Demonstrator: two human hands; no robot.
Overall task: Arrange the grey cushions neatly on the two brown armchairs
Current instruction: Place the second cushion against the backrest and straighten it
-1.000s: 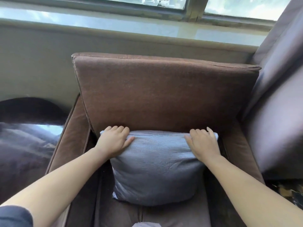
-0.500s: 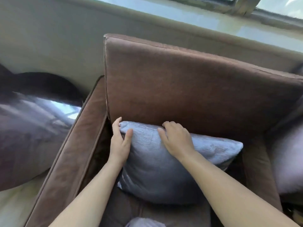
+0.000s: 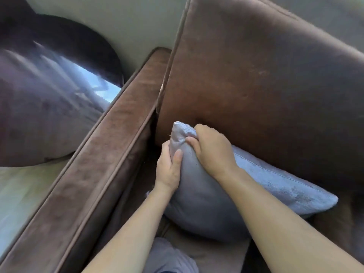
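A grey cushion (image 3: 212, 201) stands on the seat of a brown armchair (image 3: 266, 91), leaning against its back cushion. My left hand (image 3: 170, 170) grips the cushion's upper left corner from the left side, thumb on the front. My right hand (image 3: 211, 150) clamps the same corner from the right and top. The corner is pinched up between both hands. A second patch of grey fabric (image 3: 169, 257) shows at the bottom edge; what it is cannot be told.
The chair's left armrest (image 3: 94, 174) runs diagonally from bottom left to the back. Beyond it lies a dark round glossy surface (image 3: 45, 107) reflecting the window, with pale floor (image 3: 21, 192) beneath. A light wall (image 3: 126, 18) rises behind.
Both hands came together from the cushion's two top corners onto its upper left corner and now pinch it. The view swung left and tilted, closer to the chair.
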